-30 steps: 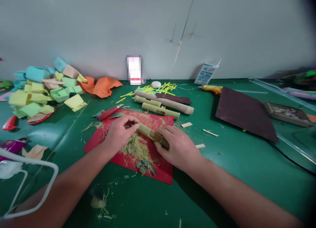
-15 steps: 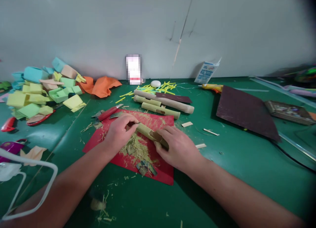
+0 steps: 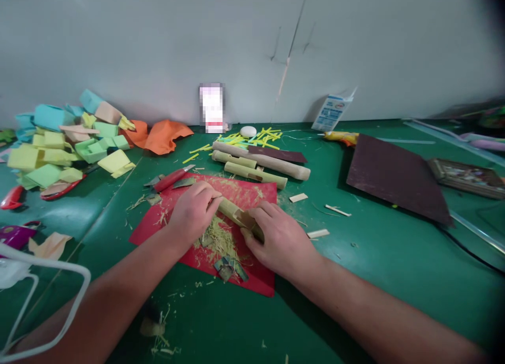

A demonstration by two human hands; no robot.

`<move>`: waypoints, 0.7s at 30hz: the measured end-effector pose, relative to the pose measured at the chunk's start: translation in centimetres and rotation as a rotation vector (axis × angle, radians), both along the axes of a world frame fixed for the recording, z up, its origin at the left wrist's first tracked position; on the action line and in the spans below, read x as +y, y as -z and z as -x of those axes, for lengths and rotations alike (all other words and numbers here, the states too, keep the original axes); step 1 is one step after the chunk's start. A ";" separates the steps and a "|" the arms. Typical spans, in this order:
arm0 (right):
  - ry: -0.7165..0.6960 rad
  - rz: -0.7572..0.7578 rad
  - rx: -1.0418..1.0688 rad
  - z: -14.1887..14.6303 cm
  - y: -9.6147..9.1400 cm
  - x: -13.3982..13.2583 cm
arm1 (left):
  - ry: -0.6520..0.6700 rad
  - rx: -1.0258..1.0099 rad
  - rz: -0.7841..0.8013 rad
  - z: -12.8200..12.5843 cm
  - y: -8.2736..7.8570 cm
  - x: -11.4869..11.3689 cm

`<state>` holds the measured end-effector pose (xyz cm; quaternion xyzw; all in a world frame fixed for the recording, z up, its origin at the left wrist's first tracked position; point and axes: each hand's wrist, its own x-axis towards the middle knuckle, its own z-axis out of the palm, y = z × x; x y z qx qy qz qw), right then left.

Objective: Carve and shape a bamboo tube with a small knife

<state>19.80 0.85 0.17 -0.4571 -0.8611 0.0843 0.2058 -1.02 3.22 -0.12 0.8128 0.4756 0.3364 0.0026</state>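
Note:
A short bamboo tube [image 3: 229, 210] with a notch cut in its upper side lies slantwise between my hands, over a red sheet [image 3: 262, 285]. My left hand [image 3: 194, 209] is closed around the tube's far left end, hiding that end. The near right end is wrapped by the fingers and thumb of my right hand [image 3: 282, 239], close to the notch. Pale shavings [image 3: 221, 240] and dark green bamboo scraps [image 3: 231, 269] are heaped on the sheet below the tube. A red-handled knife [image 3: 172, 179] rests beside my left hand at the sheet's far left edge.
Behind the sheet lie another notched bamboo tube [image 3: 256, 175], a longer pale stick [image 3: 272, 162] and yellow strips [image 3: 268, 138]. Folded paper pieces [image 3: 51, 148] pile up at left. On the right are dark sandpaper [image 3: 394, 180] and a carton [image 3: 332, 112]. A white wire frame [image 3: 84, 280] stands near left.
Both hands still hold the bamboo tube, which has shifted very slightly left. The view has moved a little. Nothing was picked up or let go.

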 end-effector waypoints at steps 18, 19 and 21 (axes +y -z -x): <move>0.008 -0.045 -0.057 0.4 0.0 -0.2 | -0.101 -0.196 0.133 0.0 -0.4 0.1; 0.006 -0.046 -0.059 0.4 0.0 -0.2 | -0.099 -0.208 0.159 -0.1 -0.5 0.1; 0.004 -0.053 -0.059 0.4 0.0 -0.3 | -0.085 -0.230 0.189 -0.2 -0.5 0.0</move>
